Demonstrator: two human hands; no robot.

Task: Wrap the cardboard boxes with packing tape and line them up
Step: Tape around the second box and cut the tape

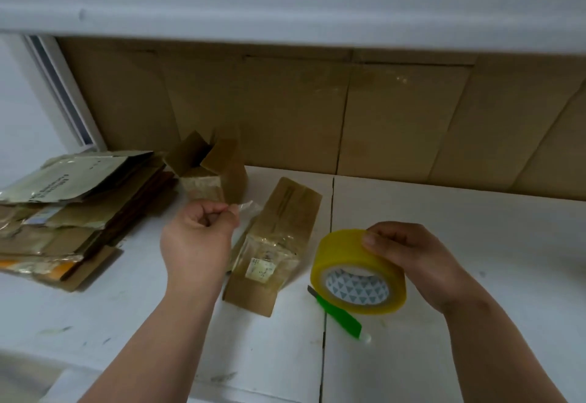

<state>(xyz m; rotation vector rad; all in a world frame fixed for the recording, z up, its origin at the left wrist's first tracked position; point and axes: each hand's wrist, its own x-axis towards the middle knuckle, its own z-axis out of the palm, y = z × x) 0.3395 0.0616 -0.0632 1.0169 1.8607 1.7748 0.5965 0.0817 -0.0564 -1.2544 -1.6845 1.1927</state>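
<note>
Bare table (444, 212) right of glossy taped box (276, 244); left hand (198, 237) pinches tape strip (249, 207), right hand (409, 256) grips yellow tape roll (352, 263).

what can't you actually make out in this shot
- Head view: the green cutter has its blade end hidden behind the tape roll.
- The label on the lying box is too small and blurred to read.
- The flattened cardboard stack is cut off by the left edge.
- The left hand pinches a clear tape strip; its far end is unclear.
</note>
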